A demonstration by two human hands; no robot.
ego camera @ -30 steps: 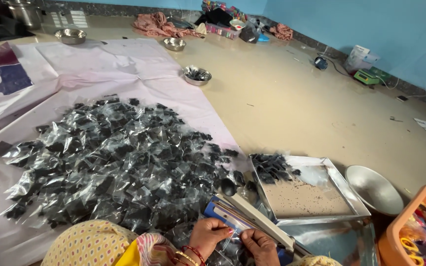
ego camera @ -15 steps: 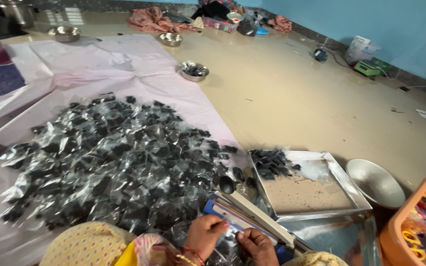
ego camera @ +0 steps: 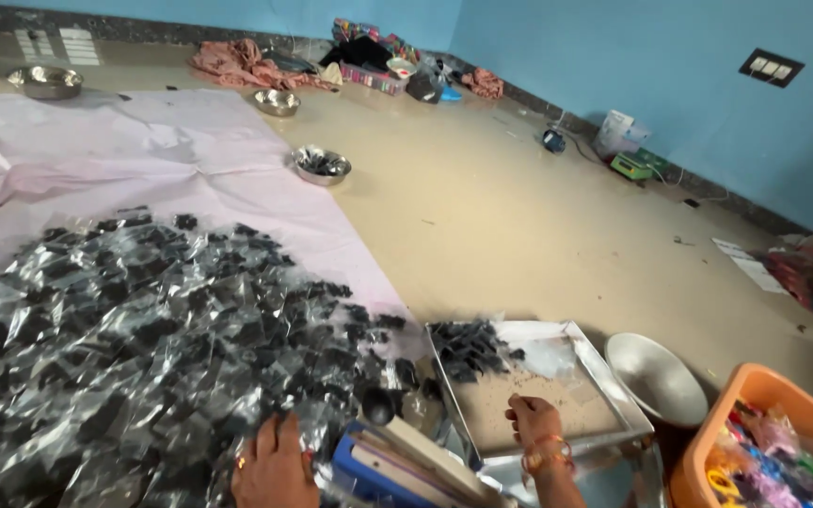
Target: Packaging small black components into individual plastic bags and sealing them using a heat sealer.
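My left hand [ego camera: 275, 461] lies flat on the near edge of a big heap of small clear packets with dark contents [ego camera: 143, 348], fingers spread and pointing away from me. My right hand [ego camera: 534, 419], with bangles on the wrist, reaches into a square metal tray [ego camera: 613, 376]. Its fingers curl down onto the tray's brownish, dusty floor, and I cannot tell whether they pinch anything. A small cluster of dark packets [ego camera: 468, 346] sits in the tray's far left corner. Between my hands lies a blue and cream device with a long bar [ego camera: 397, 461].
The heap rests on a pale pink sheet [ego camera: 171, 169] spread over the floor. A white bowl [ego camera: 656, 376] and an orange bin of colourful items [ego camera: 764, 452] stand right of the tray. Steel bowls [ego camera: 320, 165] sit further off, with clothes and clutter along the blue wall.
Both hands have left the blue and cream device. The left went onto the packet heap and the right into the metal tray. The view has shifted to the right.
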